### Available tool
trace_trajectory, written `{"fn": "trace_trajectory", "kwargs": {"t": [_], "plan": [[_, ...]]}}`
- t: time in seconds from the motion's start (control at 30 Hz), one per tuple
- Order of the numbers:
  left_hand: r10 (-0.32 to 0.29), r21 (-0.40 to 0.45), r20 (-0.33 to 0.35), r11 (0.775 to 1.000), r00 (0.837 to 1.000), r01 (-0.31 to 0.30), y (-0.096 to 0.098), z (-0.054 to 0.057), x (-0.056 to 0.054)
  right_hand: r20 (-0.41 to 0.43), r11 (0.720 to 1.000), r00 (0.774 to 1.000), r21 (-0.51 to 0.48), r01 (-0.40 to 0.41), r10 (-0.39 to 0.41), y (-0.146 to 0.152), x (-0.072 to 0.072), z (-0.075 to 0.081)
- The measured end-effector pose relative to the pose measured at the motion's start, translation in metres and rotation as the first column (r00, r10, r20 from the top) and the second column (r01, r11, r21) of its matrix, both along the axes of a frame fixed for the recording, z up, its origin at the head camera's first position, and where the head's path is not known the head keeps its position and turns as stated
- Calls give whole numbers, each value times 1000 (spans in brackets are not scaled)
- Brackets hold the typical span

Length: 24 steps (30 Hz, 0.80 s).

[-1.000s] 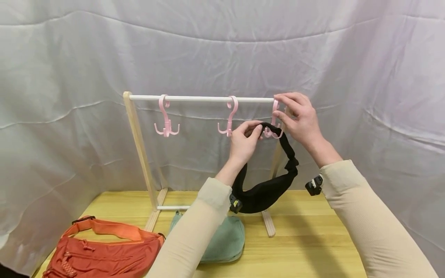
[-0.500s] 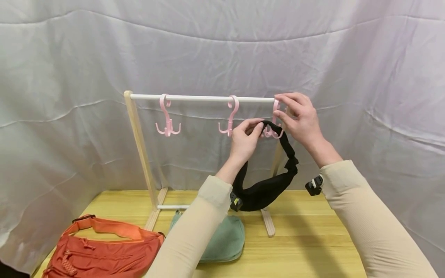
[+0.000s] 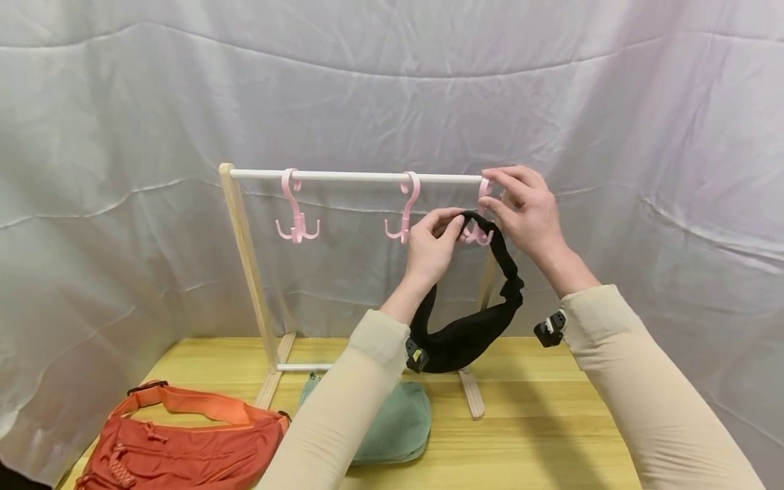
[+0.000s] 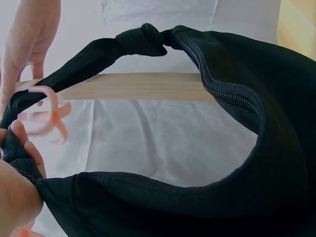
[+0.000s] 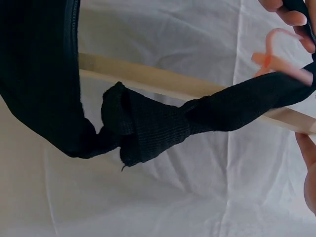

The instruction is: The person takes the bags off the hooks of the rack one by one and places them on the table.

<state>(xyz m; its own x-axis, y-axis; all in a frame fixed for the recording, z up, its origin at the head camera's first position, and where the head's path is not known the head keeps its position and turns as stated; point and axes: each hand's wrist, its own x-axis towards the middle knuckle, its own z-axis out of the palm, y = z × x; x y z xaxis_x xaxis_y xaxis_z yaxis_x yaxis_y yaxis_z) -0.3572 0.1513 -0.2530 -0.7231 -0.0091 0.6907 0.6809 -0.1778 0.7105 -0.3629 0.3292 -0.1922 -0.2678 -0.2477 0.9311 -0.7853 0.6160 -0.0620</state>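
My left hand (image 3: 431, 248) pinches the strap of a black zippered shoulder bag (image 3: 462, 340) between thumb and fingers. The bag hangs from that hand in a loop, and its strap has a knot (image 4: 143, 40). My right hand (image 3: 525, 209) holds the upper stem of the rightmost pink hook (image 3: 478, 235) at the rod's right end, between thumb and fingers. In the head view, the strap passes in front of this hook's prongs. The left wrist view has the prongs beside the strap, inside the loop. I cannot tell whether the strap rests on a prong.
Two more pink hooks, one in the middle (image 3: 406, 207) and one at the left (image 3: 297, 207), hang on the white rod (image 3: 349, 176) of a wooden rack (image 3: 245, 258). An orange waist bag (image 3: 184, 446) and a green pouch (image 3: 398, 422), partly behind my left sleeve, lie on the table (image 3: 539, 422).
The strap in my left hand has risen slightly. The rightmost hook's prongs have turned and shifted a little left under my right hand.
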Motion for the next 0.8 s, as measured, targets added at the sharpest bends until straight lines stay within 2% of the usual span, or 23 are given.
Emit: {"fn": "trace_trajectory", "kwargs": {"t": [0.23,0.63,0.8], "plan": [[0,15,-19,1000,1000,1,2,4,1,46,999,999,-43,25,-23,1,1,1],[21,6,-2,1000,1000,-21,2,4,5,40,999,999,-41,22,-21,-1,-2,-1],[7,27,2,1000,1000,-7,1,3,7,44,999,999,-48,22,-20,-2,-3,-1]]}}
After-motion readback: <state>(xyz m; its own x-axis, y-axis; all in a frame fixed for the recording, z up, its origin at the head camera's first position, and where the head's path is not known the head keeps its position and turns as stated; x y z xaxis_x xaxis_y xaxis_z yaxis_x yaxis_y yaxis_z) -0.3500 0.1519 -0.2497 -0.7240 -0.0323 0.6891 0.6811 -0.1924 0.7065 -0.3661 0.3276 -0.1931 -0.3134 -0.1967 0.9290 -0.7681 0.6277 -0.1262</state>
